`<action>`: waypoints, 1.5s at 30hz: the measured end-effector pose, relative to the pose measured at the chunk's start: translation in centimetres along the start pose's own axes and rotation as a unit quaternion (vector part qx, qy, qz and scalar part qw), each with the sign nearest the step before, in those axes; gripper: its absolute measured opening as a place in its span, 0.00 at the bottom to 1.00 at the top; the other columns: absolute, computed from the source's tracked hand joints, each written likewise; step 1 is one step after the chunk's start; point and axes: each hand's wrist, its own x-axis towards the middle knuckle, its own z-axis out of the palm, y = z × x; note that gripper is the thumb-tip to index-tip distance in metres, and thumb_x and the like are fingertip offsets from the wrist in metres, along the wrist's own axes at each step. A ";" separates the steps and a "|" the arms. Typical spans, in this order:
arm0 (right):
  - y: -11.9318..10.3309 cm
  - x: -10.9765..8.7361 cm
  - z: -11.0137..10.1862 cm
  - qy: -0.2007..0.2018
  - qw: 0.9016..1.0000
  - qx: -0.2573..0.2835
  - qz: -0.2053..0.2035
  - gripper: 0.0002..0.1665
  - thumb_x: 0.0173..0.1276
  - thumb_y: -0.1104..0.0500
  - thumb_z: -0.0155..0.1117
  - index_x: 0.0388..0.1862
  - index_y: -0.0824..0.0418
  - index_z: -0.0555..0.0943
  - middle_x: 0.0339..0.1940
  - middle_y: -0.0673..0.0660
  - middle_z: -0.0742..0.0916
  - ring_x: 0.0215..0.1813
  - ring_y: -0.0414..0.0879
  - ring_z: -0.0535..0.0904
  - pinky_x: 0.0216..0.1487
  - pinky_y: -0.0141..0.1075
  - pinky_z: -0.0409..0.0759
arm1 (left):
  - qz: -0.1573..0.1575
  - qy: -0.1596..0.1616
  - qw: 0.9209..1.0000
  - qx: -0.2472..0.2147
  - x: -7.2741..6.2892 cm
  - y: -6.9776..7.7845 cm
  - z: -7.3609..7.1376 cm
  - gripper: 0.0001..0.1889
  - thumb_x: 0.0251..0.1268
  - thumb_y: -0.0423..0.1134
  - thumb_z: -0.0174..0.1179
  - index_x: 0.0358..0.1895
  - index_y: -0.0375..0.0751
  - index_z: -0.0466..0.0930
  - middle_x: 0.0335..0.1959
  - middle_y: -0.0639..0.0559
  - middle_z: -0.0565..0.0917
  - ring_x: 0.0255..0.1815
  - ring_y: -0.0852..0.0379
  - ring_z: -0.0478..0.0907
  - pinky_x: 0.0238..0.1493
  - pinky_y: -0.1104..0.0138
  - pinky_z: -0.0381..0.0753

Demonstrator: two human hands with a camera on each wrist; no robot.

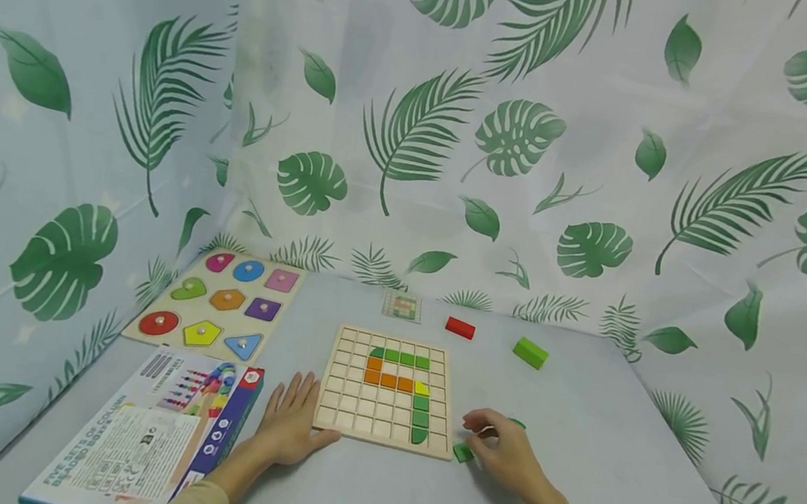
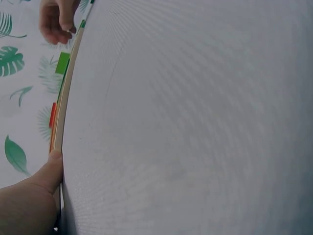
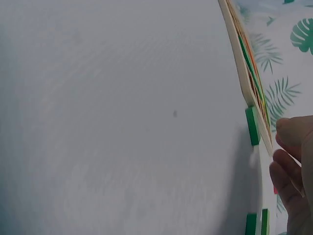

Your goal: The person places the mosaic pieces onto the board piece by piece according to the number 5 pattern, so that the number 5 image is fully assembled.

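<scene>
My left hand [image 1: 292,423] lies palm down on the table with straight fingers along the left edge of a wooden grid board [image 1: 343,404]. Its thumb touches the front left corner. Green, orange and yellow tiles lie in the board's squares, forming a bent line. To the right of the board, my right hand [image 1: 506,452] hovers over the table, fingers loosely bent; I see nothing between them. A small green tile [image 1: 463,453] lies by the board's front right corner, below the fingertips. Another green tile [image 1: 518,423] shows partly behind the right hand.
A small pattern card [image 1: 403,307], a red block [image 1: 460,328] and a light green block [image 1: 530,353] lie behind the board. On the left are a shape puzzle with knobs [image 1: 224,322] and a bead-set box [image 1: 124,436]. Leaf-print cloth hangs around the table.
</scene>
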 end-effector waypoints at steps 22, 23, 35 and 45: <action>0.7 -1.3 -0.5 -0.075 0.997 0.007 0.015 0.21 0.51 0.64 0.74 0.46 0.59 0.81 0.40 0.47 0.85 0.43 0.42 0.80 0.43 0.35 0.80 | 0.003 0.007 1.000 -0.003 -0.3 0.0 0.0 0.48 0.60 0.58 0.59 0.71 0.26 0.48 0.73 0.31 0.48 0.74 0.36 0.38 0.69 0.44 0.32; 0.7 -1.3 -0.5 -0.077 0.997 0.005 0.013 0.22 0.51 0.63 0.74 0.46 0.59 0.81 0.40 0.47 0.85 0.43 0.42 0.80 0.44 0.36 0.80 | 0.003 0.007 1.000 -0.003 -0.3 0.0 0.0 0.48 0.60 0.58 0.59 0.71 0.26 0.48 0.73 0.31 0.48 0.74 0.36 0.38 0.69 0.44 0.32; 1.1 -1.3 -0.4 -0.086 0.996 0.005 0.023 0.19 0.53 0.66 0.72 0.45 0.58 0.81 0.40 0.45 0.85 0.43 0.41 0.80 0.44 0.35 0.80 | 0.001 0.008 1.000 0.007 -0.1 -0.2 0.3 0.49 0.60 0.60 0.57 0.72 0.27 0.48 0.73 0.32 0.47 0.74 0.37 0.37 0.70 0.45 0.31; 0.9 -0.5 -1.0 -0.076 0.997 0.015 0.002 0.17 0.51 0.71 0.72 0.41 0.62 0.81 0.36 0.49 0.85 0.39 0.41 0.81 0.39 0.34 0.81 | 0.002 0.009 1.000 0.017 0.5 -0.7 0.8 0.50 0.60 0.61 0.56 0.73 0.29 0.46 0.74 0.34 0.46 0.75 0.39 0.35 0.70 0.47 0.29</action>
